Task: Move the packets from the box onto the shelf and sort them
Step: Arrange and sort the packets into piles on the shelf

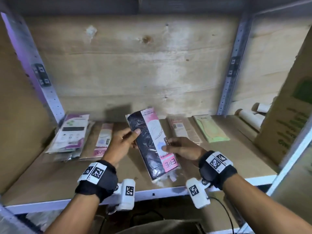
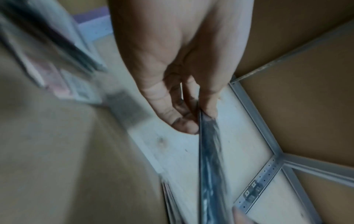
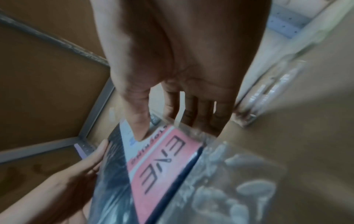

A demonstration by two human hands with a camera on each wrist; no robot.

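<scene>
Both wrists, nearest the head camera, wear black straps with white coded tags, and white camera housings hang beneath them over the white front edge of the wooden shelf (image 1: 185,190). Along the back of the shelf board lie other things: a stack of clear-wrapped purple-and-white packets (image 1: 69,134) at far left, a pink-and-tan flat packet (image 1: 103,141) beside it, a tan packet with a pink label (image 1: 184,130) right of centre, and a pale green flat packet (image 1: 212,130) next to that. Farther right lie white paper rolls (image 1: 251,119) and a brown cardboard box with green print (image 1: 285,122) standing at the shelf's end. Grey perforated metal uprights (image 1: 231,71) frame the plywood back.

Held above the bare middle of the board is a black-and-pink clear-wrapped packet (image 1: 152,144), tilted with its far end leaning left. The left hand (image 1: 121,144) grips its left long edge, thumb on top and fingers beneath. The right hand (image 1: 182,149) pinches its right edge near the pink label, thumb on the face. Open board lies beneath the packet and forward to the front edge.
</scene>
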